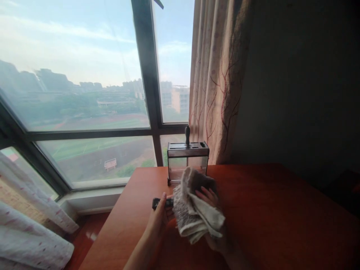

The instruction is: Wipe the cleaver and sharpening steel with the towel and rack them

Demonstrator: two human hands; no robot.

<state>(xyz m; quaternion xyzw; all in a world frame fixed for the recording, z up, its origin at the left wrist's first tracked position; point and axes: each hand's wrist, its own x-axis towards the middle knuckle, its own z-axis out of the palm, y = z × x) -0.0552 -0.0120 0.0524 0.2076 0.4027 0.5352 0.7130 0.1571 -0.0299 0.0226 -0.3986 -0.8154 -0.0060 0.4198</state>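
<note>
My left hand [160,215] grips a short black bar-shaped object [156,203], thumb on top of it. Its right end goes out of sight behind the cloth, so I cannot tell its kind. In my right hand [210,198] is a bunched grey and off-white cloth [194,213], which hangs in loose folds beside the left hand's fingers. Just beyond the cloth stands a clear-sided box [188,152] with a dark frame and an upright black knob handle [187,135] on top. The cloth hides the box's lower right part.
Both hands are over a reddish-brown wooden table [270,210]. A large window [84,93] with dark frames lies beyond its left and far sides. One patterned curtain [216,75] hangs behind the box; another curtain [30,236] is at lower left. A dark wall [295,82] stands to the right.
</note>
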